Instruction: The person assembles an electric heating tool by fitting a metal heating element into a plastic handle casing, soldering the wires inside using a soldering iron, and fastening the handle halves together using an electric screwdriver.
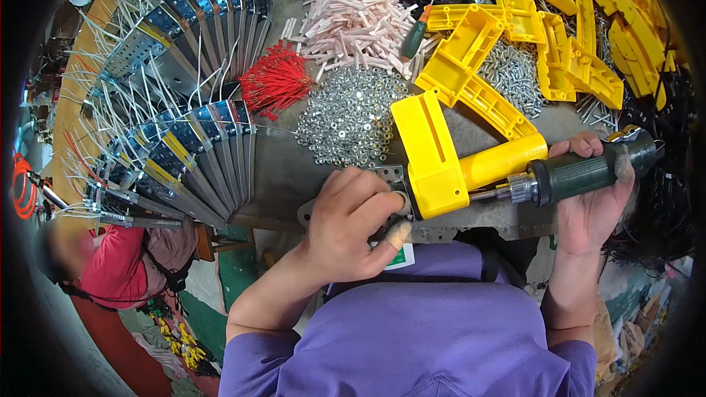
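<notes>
Gripping the bright-yellow hard-plastic housing (430, 154), block-shaped w/ a slot & a round tube alongside, the left hand (357, 213) is curled on its lower left end, by a grey perforated metal plate (388, 173). The right hand (594, 195), well apart at mid right, is wrapped round a dark-green power screwdriver (592, 176) w/ a silver chuck; its bit points left & reaches the block's right edge. Can't tell if it's seated on a screw.

Housing sits just right of centre, over the desk's near edge. Prob. light & stiff, smooth enough to slip or twist under torque; plastic could crack if overdriven. Best hold: block end, fingers off the bit line. Driver's prob. the heavier pc; ribbed barrel should grip OK.

Desk (276, 165) is grey & packed: silver nuts (346, 114) mid-frame, red bundled pcs (276, 81) & pale-pink short tubes (357, 26) above, silver screws (511, 77) among yellow plastic shells (625, 15) upper right, green-handled screwdriver (415, 38) top centre. Upper left: fanned metal strips w/ white wires (209, 162).

Room's cluttered: person in a red top (114, 268) lower left, dark tangled pcs (654, 213) far right.
</notes>
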Tool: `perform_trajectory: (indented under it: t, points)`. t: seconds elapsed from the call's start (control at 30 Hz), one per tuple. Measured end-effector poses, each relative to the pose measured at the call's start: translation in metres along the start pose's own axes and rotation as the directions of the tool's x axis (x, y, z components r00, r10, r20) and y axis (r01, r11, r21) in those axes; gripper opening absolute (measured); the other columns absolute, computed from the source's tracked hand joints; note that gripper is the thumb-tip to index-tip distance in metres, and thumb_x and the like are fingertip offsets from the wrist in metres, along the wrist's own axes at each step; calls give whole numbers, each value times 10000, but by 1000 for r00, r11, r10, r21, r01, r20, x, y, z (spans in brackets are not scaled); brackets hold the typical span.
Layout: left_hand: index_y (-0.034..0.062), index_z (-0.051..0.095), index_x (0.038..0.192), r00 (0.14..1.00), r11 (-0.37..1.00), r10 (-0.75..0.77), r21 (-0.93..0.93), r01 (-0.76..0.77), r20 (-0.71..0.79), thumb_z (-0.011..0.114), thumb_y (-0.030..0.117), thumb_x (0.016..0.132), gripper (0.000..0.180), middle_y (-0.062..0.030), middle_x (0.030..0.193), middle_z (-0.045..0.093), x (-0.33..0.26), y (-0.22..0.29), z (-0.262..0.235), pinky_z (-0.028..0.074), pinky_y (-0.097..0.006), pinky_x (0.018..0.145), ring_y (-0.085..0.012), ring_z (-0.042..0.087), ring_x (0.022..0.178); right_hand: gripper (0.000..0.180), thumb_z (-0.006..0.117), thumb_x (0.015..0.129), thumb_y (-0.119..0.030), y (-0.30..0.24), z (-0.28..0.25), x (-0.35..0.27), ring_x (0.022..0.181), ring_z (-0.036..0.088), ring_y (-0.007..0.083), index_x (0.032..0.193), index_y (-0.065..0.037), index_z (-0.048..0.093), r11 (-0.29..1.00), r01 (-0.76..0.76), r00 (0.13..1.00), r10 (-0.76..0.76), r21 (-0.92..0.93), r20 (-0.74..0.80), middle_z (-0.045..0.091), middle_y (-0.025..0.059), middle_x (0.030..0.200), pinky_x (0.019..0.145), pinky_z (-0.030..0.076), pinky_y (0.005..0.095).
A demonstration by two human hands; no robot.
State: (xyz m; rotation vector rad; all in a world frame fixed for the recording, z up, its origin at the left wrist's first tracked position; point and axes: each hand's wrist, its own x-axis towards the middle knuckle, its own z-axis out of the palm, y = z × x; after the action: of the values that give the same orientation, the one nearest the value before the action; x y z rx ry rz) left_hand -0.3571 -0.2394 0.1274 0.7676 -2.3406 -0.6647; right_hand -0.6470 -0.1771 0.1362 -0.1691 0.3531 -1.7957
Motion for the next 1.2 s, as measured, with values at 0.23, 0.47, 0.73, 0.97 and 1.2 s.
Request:
perform_trajectory:
  t: [0.23, 0.47, 0.73, 0.97, 1.2]
  points:
    - [37, 514, 771, 999, 999, 14, -46, -16, -51, 737, 50, 610, 275, -103, 729, 487, -1, -3, 8, 370, -374, 570, -284, 471, 632, 355, 660, 844, -255, 3, -4, 0, 948, 472, 191, 1025, -28, 456, 999, 31, 1000, -31, -16, -6, 442, 55, 941, 1038, 336, 415]
    - [43, 502, 754, 999, 996, -23, -84, 19, -45, 737, 51, 621, 270, -112, 717, 476, 7, 2, 9, 370, -380, 581, -297, 463, 628, 330, 638, 859, -271, 3, -1, -3, 914, 471, 186, 991, -28, 459, 995, 92, 996, -93, -38, -15, 447, 47, 924, 1017, 349, 412]
    - [11, 512, 1042, 986, 992, -111, -79, 102, -128, 770, 168, 691, 463, -205, 1023, 500, -2, 3, 1, 430, -402, 807, -363, 512, 927, 703, 597, 779, -675, -42, 9, -16, 838, 507, 183, 1136, -81, 478, 824, 334, 940, -255, -458, 226, 524, 48, 868, 858, 427, 371]
    - [7, 447, 1165, 944, 943, -329, 31, 330, -34, 700, 36, 672, 555, -186, 1125, 443, -15, 4, -13, 404, -390, 920, -341, 491, 1051, 473, 686, 743, -157, -126, -1, -32, 887, 604, 317, 1155, 7, 522, -513, -23, 981, -176, -858, 79, 618, 170, 977, 822, 473, 400]
    - [12, 533, 1046, 919, 892, -394, -243, 381, -7, 715, -4, 643, 443, -143, 1022, 480, -7, 11, -20, 428, -348, 818, -316, 506, 916, 547, 750, 737, -210, -125, -19, -18, 999, 504, 369, 1204, -47, 517, -900, -25, 985, -97, -436, 142, 497, 202, 1043, 864, 437, 426]
